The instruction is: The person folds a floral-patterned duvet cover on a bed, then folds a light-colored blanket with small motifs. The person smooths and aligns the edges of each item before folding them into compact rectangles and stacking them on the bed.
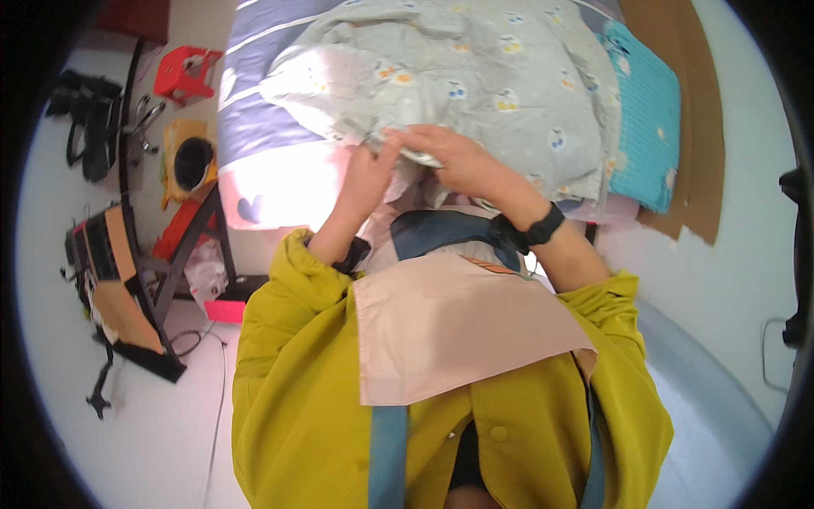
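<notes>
Both my hands meet at the near edge of a pale duvet cover [483,85] with small fruit prints, spread bunched over the bed. My left hand [373,170] has its fingers closed on the fabric edge. Beside it, my right hand [441,154] pinches the same edge, its fingertips close to the left ones. A fold of cloth hangs below the hands in front of my apron [466,331]. What the fingers grip inside the fold is partly hidden.
A purple and pink sheet [271,170] covers the mattress. A turquoise pillow [649,119] lies at the right, beside brown board [699,127] along the wall. To the left are a red stool [188,72], a yellow bin [188,161] and a dark-framed table [170,280].
</notes>
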A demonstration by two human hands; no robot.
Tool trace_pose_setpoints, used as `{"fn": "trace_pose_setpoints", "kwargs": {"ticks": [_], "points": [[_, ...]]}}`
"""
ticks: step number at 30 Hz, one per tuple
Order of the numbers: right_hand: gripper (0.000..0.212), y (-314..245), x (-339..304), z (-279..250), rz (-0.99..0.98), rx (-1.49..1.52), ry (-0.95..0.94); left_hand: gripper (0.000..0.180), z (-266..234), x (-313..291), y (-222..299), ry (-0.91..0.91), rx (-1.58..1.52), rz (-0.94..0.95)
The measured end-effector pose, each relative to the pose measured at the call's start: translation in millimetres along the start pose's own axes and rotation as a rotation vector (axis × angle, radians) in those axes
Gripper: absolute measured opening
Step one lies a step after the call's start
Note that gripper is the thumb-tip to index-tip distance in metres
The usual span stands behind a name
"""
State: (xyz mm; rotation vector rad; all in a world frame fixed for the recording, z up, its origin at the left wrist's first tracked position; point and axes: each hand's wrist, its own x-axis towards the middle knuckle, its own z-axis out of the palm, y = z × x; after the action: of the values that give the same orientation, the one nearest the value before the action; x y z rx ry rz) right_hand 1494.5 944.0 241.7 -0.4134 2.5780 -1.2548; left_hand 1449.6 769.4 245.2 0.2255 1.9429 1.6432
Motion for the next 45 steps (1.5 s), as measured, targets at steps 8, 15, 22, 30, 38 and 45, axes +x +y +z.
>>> {"fn": "trace_pose_setpoints", "kwargs": {"ticks": [8, 15, 22, 30, 38, 45], "points": [[0.055, 31.9, -43.6, -12.0, 0.052, 0.189, 0.103, 0.034, 30.1, 25.1, -21.8, 0.278, -0.038, 0.064], [0.039, 195.9, -191.8, -1.4, 0.841, 0.722, 0.597, 0.032, 68.9, 40.4, 9.1, 0.189, 0.056, 0.141], [0.052, 294.7, -313.1, 17.8, 1.022, 1.524, 1.249, 0.029, 155.8, 51.8, 21.9, 0.075, 0.22, 0.068], [0.066, 375.0, -332.5, 15.6, 1.137, 1.882, 1.732, 0.032, 225.2, 65.7, 20.2, 0.041, 0.404, 0.022], [0.037, 430.4, -337.8, 21.1, 0.952, 1.882, 1.685, 0.035, 247.9, 70.3, -1.7, 0.087, 0.5, -0.104], [0.048, 432.0, -368.0, 50.0, 1.136, 0.991, 1.558, 0.038, 265.9, 80.2, -7.6, 0.084, 0.548, -0.142]]}}
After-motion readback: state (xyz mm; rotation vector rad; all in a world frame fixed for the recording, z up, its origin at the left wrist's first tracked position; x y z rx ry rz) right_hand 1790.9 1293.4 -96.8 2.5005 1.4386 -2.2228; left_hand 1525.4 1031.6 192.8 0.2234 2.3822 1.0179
